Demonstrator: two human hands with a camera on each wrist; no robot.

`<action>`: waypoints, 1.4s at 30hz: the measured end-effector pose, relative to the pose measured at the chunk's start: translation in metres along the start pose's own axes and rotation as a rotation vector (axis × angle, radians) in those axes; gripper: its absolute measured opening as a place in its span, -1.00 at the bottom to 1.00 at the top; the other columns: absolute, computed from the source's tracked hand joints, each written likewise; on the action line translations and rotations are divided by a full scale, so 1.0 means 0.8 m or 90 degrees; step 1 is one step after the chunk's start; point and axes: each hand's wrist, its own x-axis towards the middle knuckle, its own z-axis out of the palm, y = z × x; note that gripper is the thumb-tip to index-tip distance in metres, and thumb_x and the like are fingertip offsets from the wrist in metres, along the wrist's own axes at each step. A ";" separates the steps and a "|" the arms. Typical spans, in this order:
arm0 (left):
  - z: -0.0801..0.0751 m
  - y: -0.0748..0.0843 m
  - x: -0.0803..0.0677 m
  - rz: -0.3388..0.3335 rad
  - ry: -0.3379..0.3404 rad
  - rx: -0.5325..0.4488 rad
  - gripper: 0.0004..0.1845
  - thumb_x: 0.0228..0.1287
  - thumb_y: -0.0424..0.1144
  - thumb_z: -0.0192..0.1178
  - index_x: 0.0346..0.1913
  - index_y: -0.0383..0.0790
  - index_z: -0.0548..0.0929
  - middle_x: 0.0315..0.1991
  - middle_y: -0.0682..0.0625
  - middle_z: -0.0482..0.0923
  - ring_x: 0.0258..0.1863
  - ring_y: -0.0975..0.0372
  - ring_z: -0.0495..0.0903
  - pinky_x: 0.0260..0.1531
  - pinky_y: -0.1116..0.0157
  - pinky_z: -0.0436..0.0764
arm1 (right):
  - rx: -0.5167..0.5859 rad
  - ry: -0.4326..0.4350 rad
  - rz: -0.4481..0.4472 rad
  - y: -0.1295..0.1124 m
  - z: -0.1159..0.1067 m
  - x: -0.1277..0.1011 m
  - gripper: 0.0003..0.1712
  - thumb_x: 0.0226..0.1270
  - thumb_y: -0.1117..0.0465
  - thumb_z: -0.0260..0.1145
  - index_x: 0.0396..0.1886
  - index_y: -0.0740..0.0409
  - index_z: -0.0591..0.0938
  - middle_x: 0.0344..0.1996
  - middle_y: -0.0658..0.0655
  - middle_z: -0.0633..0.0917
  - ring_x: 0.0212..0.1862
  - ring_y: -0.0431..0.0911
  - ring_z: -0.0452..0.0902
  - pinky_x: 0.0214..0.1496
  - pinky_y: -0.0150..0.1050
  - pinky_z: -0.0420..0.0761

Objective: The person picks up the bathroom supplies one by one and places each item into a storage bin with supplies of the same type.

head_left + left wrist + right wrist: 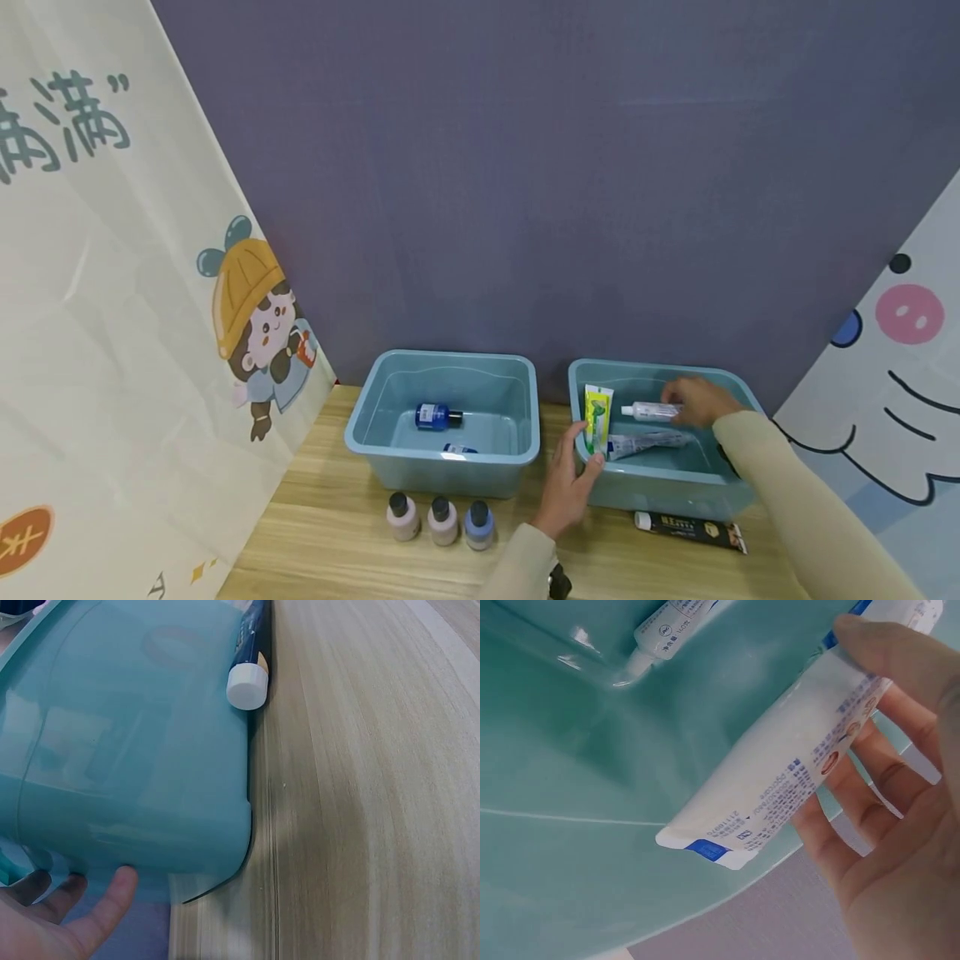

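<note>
My right hand pinches a white toothpaste tube with blue print between thumb and fingers, inside the right blue bin. Its narrow end points left in the head view. Beneath it in that bin lies another whitish-blue toothpaste tube. A yellow-green toothpaste tube leans at the bin's left wall. My left hand is at the bin's near left corner, thumb by the front rim. In the left wrist view, its fairly straight fingers touch the outer wall.
A black toothpaste tube lies along the right bin's front. The left blue bin holds blue bottles. Before it stand two pink bottles and a blue-purple bottle. A dark partition rises behind.
</note>
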 end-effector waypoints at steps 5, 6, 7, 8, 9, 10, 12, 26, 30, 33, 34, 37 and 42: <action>-0.002 0.001 -0.002 -0.005 -0.008 0.000 -0.46 0.54 0.26 -0.06 0.49 0.51 0.11 0.52 0.17 0.23 0.43 0.21 0.32 0.41 -0.06 0.37 | 0.006 -0.013 -0.003 -0.004 -0.002 0.003 -0.72 0.11 0.34 0.55 -0.16 0.16 0.71 -0.10 0.26 0.74 -0.06 0.13 0.64 -0.01 0.19 0.62; -0.002 0.001 -0.002 -0.003 -0.008 0.001 -0.46 0.54 0.27 -0.07 0.48 0.52 0.11 0.52 0.17 0.23 0.43 0.20 0.33 0.40 -0.06 0.37 | 0.006 -0.014 -0.001 -0.004 -0.002 0.003 -0.71 0.11 0.34 0.55 -0.16 0.16 0.71 -0.10 0.26 0.75 -0.06 0.13 0.65 -0.01 0.18 0.62; -0.003 0.002 -0.003 -0.003 -0.010 0.000 -0.46 0.54 0.27 -0.07 0.48 0.52 0.11 0.52 0.17 0.23 0.43 0.21 0.32 0.41 -0.06 0.37 | 0.005 -0.013 -0.004 -0.005 -0.001 0.003 -0.71 0.10 0.33 0.55 -0.16 0.16 0.71 -0.10 0.26 0.75 -0.06 0.13 0.65 -0.01 0.18 0.63; -0.003 0.002 -0.003 -0.001 -0.009 -0.002 -0.46 0.55 0.26 -0.06 0.49 0.51 0.11 0.52 0.17 0.24 0.43 0.20 0.33 0.41 -0.06 0.37 | 0.006 -0.011 -0.005 -0.005 -0.001 0.003 -0.71 0.10 0.33 0.55 -0.16 0.17 0.71 -0.10 0.26 0.75 -0.05 0.14 0.65 -0.01 0.18 0.63; -0.003 0.002 -0.004 0.001 -0.008 -0.002 -0.46 0.55 0.25 -0.06 0.49 0.51 0.12 0.52 0.16 0.24 0.43 0.20 0.33 0.40 -0.06 0.37 | 0.006 -0.011 -0.005 -0.006 -0.001 0.003 -0.71 0.09 0.33 0.56 -0.16 0.17 0.71 -0.10 0.27 0.75 -0.05 0.15 0.65 -0.01 0.18 0.63; -0.004 0.003 -0.004 0.003 -0.006 -0.002 -0.46 0.55 0.25 -0.06 0.49 0.50 0.12 0.52 0.16 0.25 0.43 0.19 0.33 0.40 -0.06 0.37 | 0.005 -0.009 -0.004 -0.007 -0.001 0.003 -0.71 0.09 0.32 0.56 -0.17 0.16 0.71 -0.10 0.26 0.75 -0.04 0.15 0.66 0.00 0.18 0.63; -0.004 0.003 -0.005 0.004 -0.005 -0.002 -0.47 0.55 0.25 -0.06 0.49 0.50 0.12 0.51 0.16 0.26 0.42 0.19 0.33 0.40 -0.07 0.38 | 0.002 -0.008 -0.007 -0.008 0.000 0.002 -0.71 0.08 0.31 0.57 -0.18 0.16 0.72 -0.11 0.25 0.76 -0.05 0.15 0.66 0.00 0.18 0.63; -0.004 0.001 0.006 -0.005 0.010 0.004 -0.45 0.53 0.29 -0.06 0.49 0.53 0.12 0.51 0.20 0.25 0.43 0.19 0.33 0.38 -0.07 0.40 | 0.010 -0.024 -0.026 -0.003 0.005 0.026 -0.74 0.09 0.31 0.58 -0.24 0.13 0.70 -0.17 0.20 0.74 -0.10 0.11 0.64 -0.01 0.17 0.62; -0.003 0.001 0.004 -0.004 0.010 0.005 -0.45 0.52 0.30 -0.06 0.49 0.52 0.12 0.51 0.21 0.25 0.42 0.20 0.33 0.38 -0.05 0.39 | 0.021 -0.024 -0.027 -0.001 0.008 0.025 -0.73 0.08 0.32 0.58 -0.22 0.15 0.70 -0.17 0.22 0.74 -0.10 0.12 0.64 0.00 0.18 0.62; -0.002 0.000 0.002 0.000 0.009 0.006 -0.45 0.53 0.27 -0.05 0.48 0.54 0.12 0.50 0.20 0.26 0.42 0.21 0.34 0.39 -0.03 0.39 | 0.026 -0.030 -0.011 0.001 0.013 0.025 -0.73 0.09 0.31 0.58 -0.20 0.14 0.70 -0.16 0.21 0.74 -0.09 0.10 0.64 0.01 0.18 0.61; -0.001 -0.001 0.002 0.002 0.008 0.006 -0.46 0.53 0.27 -0.04 0.48 0.54 0.12 0.50 0.20 0.26 0.42 0.21 0.33 0.39 -0.03 0.38 | 0.027 -0.033 -0.005 0.002 0.015 0.024 -0.72 0.09 0.30 0.58 -0.20 0.15 0.70 -0.16 0.21 0.74 -0.10 0.10 0.63 0.01 0.18 0.61; -0.001 -0.001 -0.001 0.003 0.005 0.007 -0.46 0.54 0.25 -0.04 0.48 0.55 0.12 0.51 0.20 0.26 0.43 0.21 0.33 0.40 -0.03 0.38 | 0.030 -0.040 0.011 0.003 0.020 0.023 -0.72 0.10 0.29 0.58 -0.19 0.13 0.70 -0.15 0.19 0.74 -0.09 0.09 0.63 0.01 0.18 0.61; 0.001 -0.001 -0.006 0.008 0.004 0.013 -0.46 0.56 0.21 -0.04 0.50 0.47 0.14 0.49 0.18 0.27 0.42 0.22 0.34 0.39 0.01 0.40 | 0.037 -0.034 -0.004 0.004 0.025 0.017 -0.71 0.10 0.31 0.58 -0.19 0.15 0.70 -0.16 0.21 0.73 -0.07 0.11 0.63 -0.02 0.15 0.62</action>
